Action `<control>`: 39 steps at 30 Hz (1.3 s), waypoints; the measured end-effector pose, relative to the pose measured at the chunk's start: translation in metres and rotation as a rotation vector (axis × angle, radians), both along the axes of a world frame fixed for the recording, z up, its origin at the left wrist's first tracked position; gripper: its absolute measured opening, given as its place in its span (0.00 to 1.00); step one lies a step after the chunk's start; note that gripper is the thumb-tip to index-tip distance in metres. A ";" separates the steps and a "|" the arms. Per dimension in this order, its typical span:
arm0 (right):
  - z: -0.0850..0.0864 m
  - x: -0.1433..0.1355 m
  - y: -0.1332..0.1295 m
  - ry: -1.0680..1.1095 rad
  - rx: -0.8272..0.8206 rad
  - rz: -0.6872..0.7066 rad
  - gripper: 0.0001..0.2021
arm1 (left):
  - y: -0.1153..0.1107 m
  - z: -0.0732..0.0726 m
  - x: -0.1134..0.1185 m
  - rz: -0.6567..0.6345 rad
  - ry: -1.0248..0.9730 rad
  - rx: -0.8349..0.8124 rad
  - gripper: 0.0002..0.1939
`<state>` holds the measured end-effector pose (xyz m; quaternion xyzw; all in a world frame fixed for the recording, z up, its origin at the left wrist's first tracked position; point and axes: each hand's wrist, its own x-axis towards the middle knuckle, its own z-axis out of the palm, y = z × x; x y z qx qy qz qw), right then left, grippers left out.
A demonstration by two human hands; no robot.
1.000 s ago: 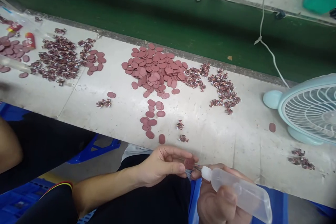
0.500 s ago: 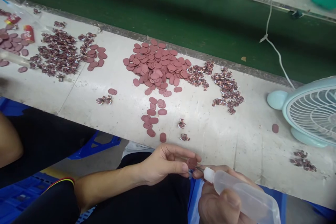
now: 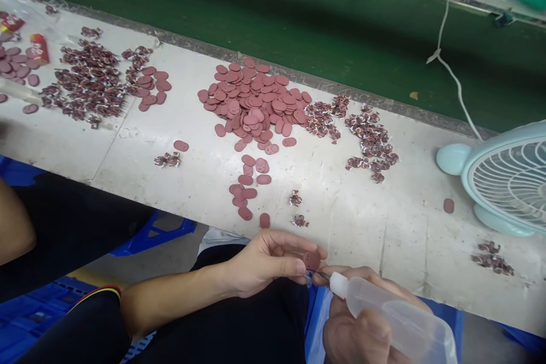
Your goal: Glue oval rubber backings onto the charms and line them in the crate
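Note:
Between the thumb and fingers of my left hand (image 3: pixel 268 264) is a reddish-brown oval disc (image 3: pixel 312 260). My right hand (image 3: pixel 362 324) is wrapped round a translucent squeeze bottle (image 3: pixel 401 318) with a white cap, its thin dark tip at the disc's lower edge. Beyond my hands lies a large pile of similar oval discs (image 3: pixel 256 102), with a short trail of discs (image 3: pixel 245 190) running towards me. Two small brown-and-white figure pieces (image 3: pixel 300 220) lie just past my left fingertips. More such pieces (image 3: pixel 369 139) form a cluster right of the pile.
A light blue fan (image 3: pixel 512 182) stands at the right, its white cord (image 3: pixel 458 91) rising behind it. More figure pieces (image 3: pixel 89 79) and red-yellow tubes (image 3: pixel 39 49) lie at the left of the white table (image 3: pixel 341 199). Another person's arm (image 3: pixel 15 227) shows at the left edge.
The view has shifted slightly. The disc in my left hand has tilted so that more of its flat face shows. The bottle stays close to it, in my right hand.

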<state>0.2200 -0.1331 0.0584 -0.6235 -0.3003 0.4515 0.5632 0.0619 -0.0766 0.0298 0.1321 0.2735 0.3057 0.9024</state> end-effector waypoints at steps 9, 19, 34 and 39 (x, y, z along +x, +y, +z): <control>-0.021 0.054 0.015 1.283 0.114 -0.110 0.16 | 0.000 0.001 -0.003 0.031 -0.029 0.000 0.13; -0.050 0.070 0.022 1.889 0.096 0.133 0.17 | 0.021 -0.003 -0.046 0.199 0.185 0.050 0.13; -0.036 -0.006 0.060 -0.796 -0.386 0.482 0.12 | 0.018 0.003 -0.050 0.222 0.229 0.030 0.12; -0.024 0.003 0.041 -0.503 -0.335 0.432 0.13 | 0.018 0.001 -0.049 0.182 0.232 0.056 0.10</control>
